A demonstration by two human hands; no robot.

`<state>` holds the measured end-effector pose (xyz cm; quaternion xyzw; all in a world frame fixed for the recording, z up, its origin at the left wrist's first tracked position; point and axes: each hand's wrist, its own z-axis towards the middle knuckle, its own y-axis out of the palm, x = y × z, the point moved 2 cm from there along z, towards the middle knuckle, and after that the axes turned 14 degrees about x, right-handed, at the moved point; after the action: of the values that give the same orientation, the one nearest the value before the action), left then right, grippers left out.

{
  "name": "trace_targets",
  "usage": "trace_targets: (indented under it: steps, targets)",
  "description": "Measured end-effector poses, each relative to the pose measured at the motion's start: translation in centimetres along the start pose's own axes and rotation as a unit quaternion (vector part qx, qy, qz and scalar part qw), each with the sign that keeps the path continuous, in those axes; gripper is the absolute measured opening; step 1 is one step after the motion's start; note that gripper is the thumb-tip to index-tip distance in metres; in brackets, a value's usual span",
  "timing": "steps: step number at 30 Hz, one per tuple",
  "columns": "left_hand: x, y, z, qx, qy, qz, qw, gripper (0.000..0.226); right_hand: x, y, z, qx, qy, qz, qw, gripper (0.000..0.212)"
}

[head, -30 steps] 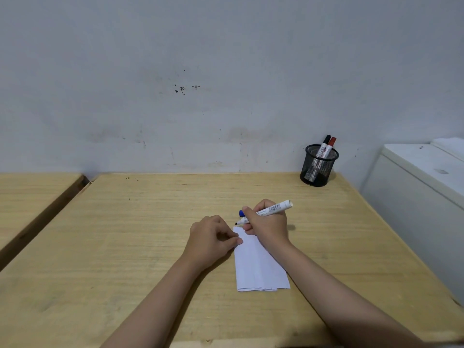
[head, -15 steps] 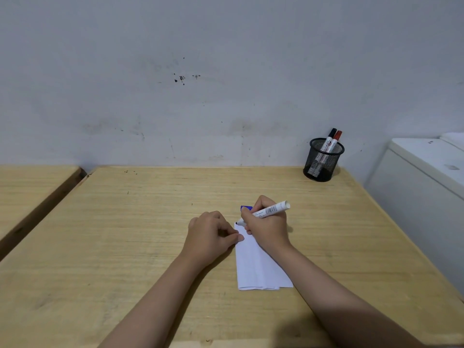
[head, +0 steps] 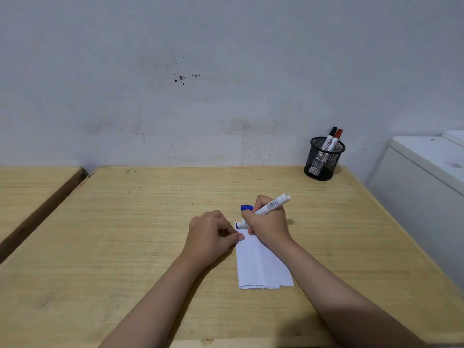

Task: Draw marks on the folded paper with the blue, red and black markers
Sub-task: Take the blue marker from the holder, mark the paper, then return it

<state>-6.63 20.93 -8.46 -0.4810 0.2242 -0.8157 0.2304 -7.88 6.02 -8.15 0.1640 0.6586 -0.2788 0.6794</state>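
Note:
A white folded paper (head: 261, 267) lies on the wooden table (head: 150, 222), long side running away from me. My right hand (head: 267, 222) grips the uncapped blue marker (head: 272, 204), its tip down on the paper's far left corner beside a short blue mark (head: 236, 225). The blue cap (head: 246, 207) lies on the table just beyond that hand. My left hand (head: 211, 234) is curled, fingertips pressing the paper's left edge. The red marker (head: 336, 139) and black marker (head: 331, 136) stand in a black mesh cup (head: 322, 162) at the far right.
A second wooden table (head: 30, 192) stands to the left across a narrow gap. A white cabinet (head: 426, 177) sits right of the table. A grey wall (head: 200, 71) closes off the back edge.
The marker tip has come down onto the paper's far corner and a short blue mark now shows there. The view has shifted slightly; my left hand stays on the paper's edge.

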Motion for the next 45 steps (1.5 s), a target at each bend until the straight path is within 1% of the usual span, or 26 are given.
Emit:
trace_targets:
  steps: [3,6,9,11,13,15,17,18,19,20,22,24,26,27,28,29,30,31,32,34,35,37,39,41,45]
  targets:
    - [-0.1,0.1,0.1,-0.003,0.005,0.005,1.0,0.015,-0.1,-0.1,-0.1,0.016,-0.001,0.007,1.0,0.03]
    - [-0.3,0.1,0.1,-0.004,0.004,0.006,1.0,0.016,-0.3,-0.5,-0.1,0.064,0.019,0.076,0.995,0.028]
    - [-0.4,0.1,0.2,-0.013,-0.005,0.008,1.0,0.017,-0.2,-1.1,0.2,0.119,0.057,0.157,0.979,0.029]
    - [-0.3,0.1,0.6,-0.016,-0.015,0.004,1.0,0.02,-0.2,-1.6,0.5,0.149,0.072,0.192,0.967,0.029]
    - [0.1,0.3,1.3,0.001,-0.021,-0.012,1.0,0.023,-0.4,-2.1,0.7,0.169,0.066,0.211,0.96,0.027]
    - [1.0,0.7,2.3,0.024,-0.015,-0.021,0.999,0.018,-0.8,-2.4,0.7,0.175,0.058,0.226,0.957,0.023]
    - [2.0,1.3,3.6,0.028,-0.004,-0.031,0.999,0.007,-1.0,-2.7,0.5,0.171,0.047,0.226,0.958,0.02]
    - [2.4,1.8,4.3,0.013,0.004,-0.022,1.0,0.009,-1.2,-2.8,0.4,0.169,0.04,0.217,0.96,0.018]
    - [2.6,2.3,5.0,-0.017,0.015,0.002,1.0,0.02,-1.3,-3.0,0.3,0.167,0.032,0.211,0.962,0.017]
    - [2.8,2.9,5.7,-0.052,0.036,0.039,0.997,0.03,-1.5,-3.3,0.1,0.164,0.022,0.21,0.964,0.015]
    - [3.3,4.0,6.6,-0.114,0.095,0.139,0.979,0.043,-2.1,-4.0,-0.1,0.156,-0.006,0.208,0.966,0.013]
    - [3.7,4.6,7.1,-0.142,0.136,0.213,0.957,0.046,-2.6,-4.8,-0.4,0.148,-0.036,0.198,0.968,0.012]
    - [3.7,4.6,7.4,-0.134,0.146,0.223,0.955,0.04,-3.0,-5.7,-0.9,0.137,-0.064,0.188,0.97,0.011]
    - [3.7,4.4,7.4,-0.115,0.134,0.196,0.965,0.034,-3.1,-6.1,-1.2,0.131,-0.079,0.185,0.971,0.011]
    - [3.9,3.9,7.4,-0.092,0.103,0.143,0.98,0.028,-3.1,-6.5,-1.5,0.124,-0.094,0.182,0.971,0.01]
    - [4.2,3.3,7.2,-0.067,0.051,0.063,0.994,0.022,-3.2,-6.9,-1.8,0.116,-0.109,0.178,0.971,0.01]
    - [4.7,2.6,7.0,-0.046,-0.014,-0.033,0.998,0.017,-3.2,-7.2,-2.0,0.107,-0.119,0.174,0.972,0.009]
    - [5.2,1.9,6.8,-0.03,-0.08,-0.129,0.988,0.013,-3.3,-7.5,-2.2,0.099,-0.125,0.17,0.972,0.007]
    - [5.8,1.2,6.4,-0.022,-0.135,-0.213,0.968,0.01,-3.4,-7.7,-2.5,0.091,-0.128,0.167,0.973,0.007]
    - [6.7,0.2,5.7,-0.036,-0.218,-0.334,0.916,0.011,-3.7,-7.8,-3.2,0.083,-0.133,0.167,0.973,0.008]
    - [7.1,-0.3,5.4,-0.047,-0.248,-0.377,0.891,0.013,-3.9,-7.8,-3.6,0.082,-0.137,0.166,0.973,0.009]
    - [7.6,-1.0,4.7,-0.062,-0.288,-0.428,0.854,0.015,-4.2,-7.7,-4.3,0.083,-0.148,0.168,0.971,0.009]
    - [8.2,-1.6,3.9,-0.068,-0.308,-0.45,0.836,0.016,-4.6,-7.6,-4.9,0.08,-0.156,0.176,0.969,0.006]
    - [8.8,-2.1,3.2,-0.074,-0.315,-0.455,0.83,0.017,-4.9,-7.5,-5.5,0.075,-0.162,0.183,0.967,0.005]
    - [9.5,-3.1,1.9,-0.088,-0.321,-0.464,0.821,0.017,-5.7,-7.6,-6.7,0.051,-0.159,0.187,0.968,0.01]
